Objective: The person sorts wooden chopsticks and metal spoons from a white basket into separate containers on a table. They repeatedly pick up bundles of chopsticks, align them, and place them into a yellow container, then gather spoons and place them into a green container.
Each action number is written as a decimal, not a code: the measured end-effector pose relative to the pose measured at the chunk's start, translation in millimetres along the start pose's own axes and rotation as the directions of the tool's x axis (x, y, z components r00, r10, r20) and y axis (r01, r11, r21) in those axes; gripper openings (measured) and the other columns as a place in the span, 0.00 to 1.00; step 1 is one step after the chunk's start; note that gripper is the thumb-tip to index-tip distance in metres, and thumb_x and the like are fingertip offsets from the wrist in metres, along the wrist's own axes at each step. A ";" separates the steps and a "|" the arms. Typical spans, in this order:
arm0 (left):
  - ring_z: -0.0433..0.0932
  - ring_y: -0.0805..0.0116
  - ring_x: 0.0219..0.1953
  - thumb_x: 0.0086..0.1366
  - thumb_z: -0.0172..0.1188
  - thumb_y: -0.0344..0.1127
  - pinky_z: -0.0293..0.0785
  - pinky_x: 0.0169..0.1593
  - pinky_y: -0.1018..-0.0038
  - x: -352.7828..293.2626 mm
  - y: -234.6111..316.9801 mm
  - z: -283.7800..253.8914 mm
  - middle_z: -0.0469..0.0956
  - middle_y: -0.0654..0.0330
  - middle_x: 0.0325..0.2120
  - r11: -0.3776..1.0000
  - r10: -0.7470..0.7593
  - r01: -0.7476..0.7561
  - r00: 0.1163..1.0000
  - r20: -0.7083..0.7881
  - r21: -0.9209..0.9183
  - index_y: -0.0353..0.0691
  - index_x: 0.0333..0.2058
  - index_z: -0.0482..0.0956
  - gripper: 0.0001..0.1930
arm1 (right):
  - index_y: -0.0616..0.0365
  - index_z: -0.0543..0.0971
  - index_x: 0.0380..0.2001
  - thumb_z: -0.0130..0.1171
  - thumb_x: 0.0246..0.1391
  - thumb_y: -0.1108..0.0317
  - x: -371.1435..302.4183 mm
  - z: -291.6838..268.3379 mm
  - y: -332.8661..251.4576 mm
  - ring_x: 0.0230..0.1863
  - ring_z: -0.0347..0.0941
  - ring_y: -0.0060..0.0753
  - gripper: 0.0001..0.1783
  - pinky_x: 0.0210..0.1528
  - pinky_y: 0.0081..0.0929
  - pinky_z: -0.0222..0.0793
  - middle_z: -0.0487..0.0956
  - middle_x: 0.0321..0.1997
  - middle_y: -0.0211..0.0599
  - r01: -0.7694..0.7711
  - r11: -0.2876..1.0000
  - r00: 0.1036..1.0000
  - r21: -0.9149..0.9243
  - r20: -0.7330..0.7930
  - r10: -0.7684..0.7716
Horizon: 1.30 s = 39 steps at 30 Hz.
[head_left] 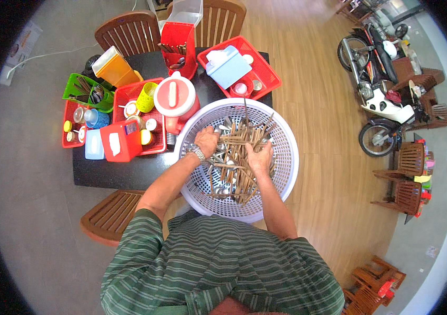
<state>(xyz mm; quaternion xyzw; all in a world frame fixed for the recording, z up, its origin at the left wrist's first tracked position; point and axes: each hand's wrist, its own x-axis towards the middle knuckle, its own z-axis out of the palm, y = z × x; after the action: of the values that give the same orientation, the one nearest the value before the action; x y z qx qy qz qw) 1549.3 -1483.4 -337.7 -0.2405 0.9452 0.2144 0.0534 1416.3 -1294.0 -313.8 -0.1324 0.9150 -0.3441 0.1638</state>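
Observation:
A large pale lavender plastic basket (290, 157) with a perforated wall stands in front of me, full of loose cutlery. Brown chopsticks (240, 184) lie in a criss-crossed heap on its right side. Metal spoons (222, 192) show among them and along the left. My left hand (207, 140), with a metal watch on the wrist, is inside the basket's left part, fingers curled down by the spoons; what they hold is hidden. My right hand (259, 159) is closed around some chopsticks in the right part, its thumb pointing away from me.
Behind the basket, a dark table (113, 174) carries a red-lidded jug (173, 102), a red cutlery holder (177, 47), a green cutlery holder (89, 93) and red trays (265, 84) of jars and boxes. Wooden chairs (129, 34) surround it. A motorbike (373, 58) stands at the far right.

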 end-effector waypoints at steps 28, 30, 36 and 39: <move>0.78 0.71 0.38 0.75 0.53 0.39 0.77 0.42 0.71 -69.0 36.5 80.1 0.82 0.63 0.39 -0.014 -0.417 0.320 0.859 0.296 -0.947 0.38 0.54 0.77 0.15 | 0.65 0.65 0.55 0.82 0.33 0.57 -31.0 49.3 -30.8 0.54 0.77 0.63 0.49 0.60 0.48 0.72 0.79 0.50 0.59 0.130 0.941 0.967 -0.313 0.251 -0.050; 0.78 0.72 0.38 0.75 0.54 0.39 0.76 0.41 0.72 -67.7 33.4 76.1 0.81 0.64 0.40 -0.048 -0.399 0.355 0.850 0.343 -0.934 0.39 0.57 0.75 0.17 | 0.67 0.64 0.55 0.82 0.34 0.56 -28.7 48.1 -22.7 0.53 0.77 0.62 0.50 0.58 0.47 0.73 0.79 0.50 0.60 0.091 0.978 0.972 -0.186 0.232 -0.046; 0.76 0.74 0.37 0.76 0.54 0.41 0.75 0.38 0.72 -65.1 35.0 68.2 0.78 0.67 0.41 -0.129 -0.331 0.386 0.851 0.407 -0.913 0.44 0.60 0.72 0.18 | 0.67 0.72 0.51 0.85 0.29 0.56 -28.0 43.0 -4.7 0.50 0.80 0.56 0.46 0.55 0.45 0.75 0.81 0.47 0.61 -0.055 0.996 0.963 -0.073 0.259 0.072; 0.75 0.74 0.36 0.76 0.53 0.41 0.74 0.38 0.73 -62.7 32.9 66.5 0.77 0.68 0.38 -0.068 -0.309 0.407 0.859 0.407 -0.911 0.45 0.56 0.75 0.14 | 0.66 0.72 0.50 0.85 0.30 0.60 -34.5 51.9 -6.0 0.47 0.82 0.46 0.45 0.54 0.37 0.76 0.84 0.46 0.52 0.058 0.978 0.979 -0.200 0.204 -0.017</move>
<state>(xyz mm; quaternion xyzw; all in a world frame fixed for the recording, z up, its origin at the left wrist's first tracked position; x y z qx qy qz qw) 1588.5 -1401.6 -372.4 -0.4409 0.4330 0.7853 -0.0374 1468.8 -1316.6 -339.4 -0.1999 0.9216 -0.2361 0.2345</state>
